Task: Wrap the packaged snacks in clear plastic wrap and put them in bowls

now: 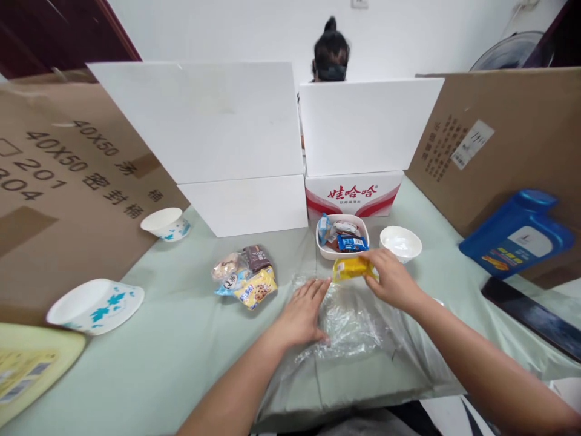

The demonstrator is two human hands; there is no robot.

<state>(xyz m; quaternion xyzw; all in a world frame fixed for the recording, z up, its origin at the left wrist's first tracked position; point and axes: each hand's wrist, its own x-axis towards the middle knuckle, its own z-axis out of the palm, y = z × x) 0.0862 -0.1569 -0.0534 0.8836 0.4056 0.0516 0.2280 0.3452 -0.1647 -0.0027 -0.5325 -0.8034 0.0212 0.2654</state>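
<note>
the step in hand looks like bagging snacks: the right hand (393, 280) pinches a yellow snack packet (350, 268) between closed fingers, just in front of the white dish (323, 250) of snacks. the left hand (303, 313) lies flat, fingers spread, pressing the clear plastic bag (351, 324) on the desk (181, 345). next, the bag's mouth likely needs opening.

Two bare forearms, no sleeves in view, left hand (302, 315) and right hand (393, 280) ungloved, no rings or watch
</note>
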